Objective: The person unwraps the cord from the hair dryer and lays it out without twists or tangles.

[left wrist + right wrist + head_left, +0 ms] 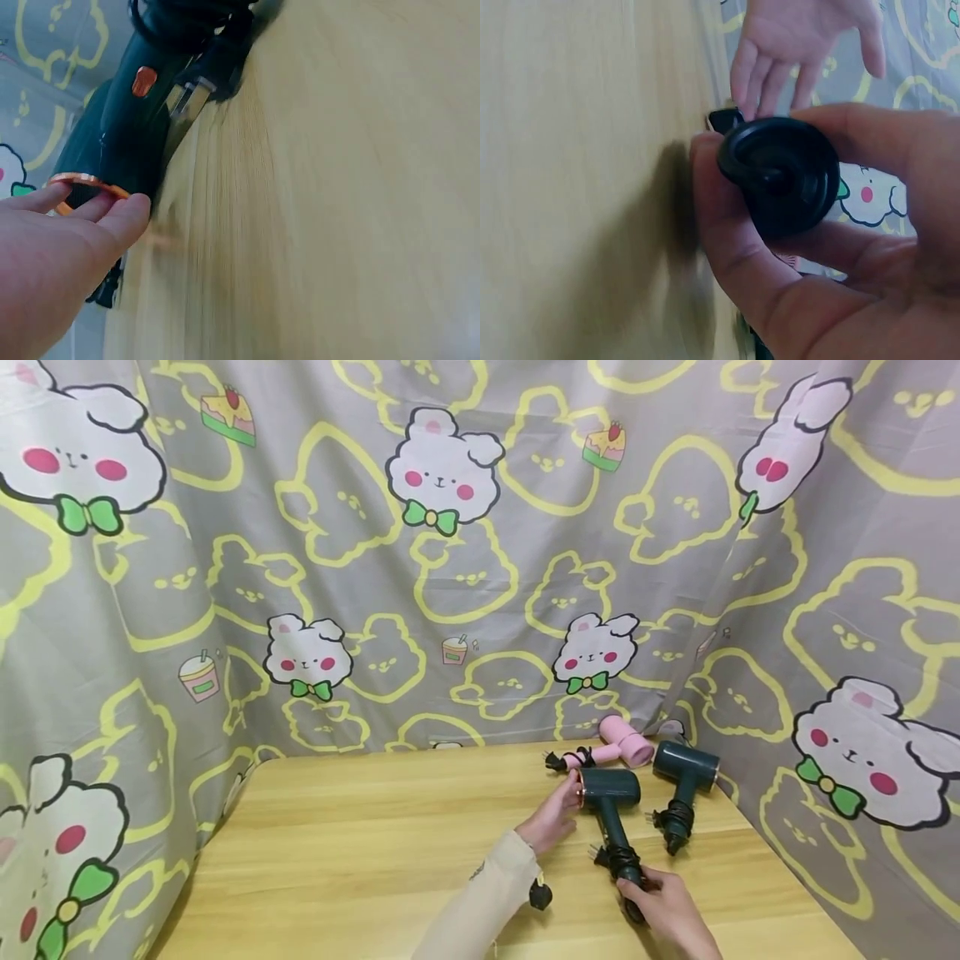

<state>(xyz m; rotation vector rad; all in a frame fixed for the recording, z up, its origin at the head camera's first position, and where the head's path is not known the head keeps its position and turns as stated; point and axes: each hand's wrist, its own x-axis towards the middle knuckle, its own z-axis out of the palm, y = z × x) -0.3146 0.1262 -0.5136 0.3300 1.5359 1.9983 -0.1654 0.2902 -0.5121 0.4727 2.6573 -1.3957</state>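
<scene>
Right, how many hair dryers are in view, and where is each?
3: the held green dryer, in the right hand, touched by the left hand; the other green dryer, to its right; the pink dryer, behind them on the table.

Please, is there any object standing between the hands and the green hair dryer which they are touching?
Nothing visible stands between them. The right hand grips the handle's end of the green hair dryer; the left hand touches its copper rim. The black cord is wound round the handle, without blocking either hand.
</scene>
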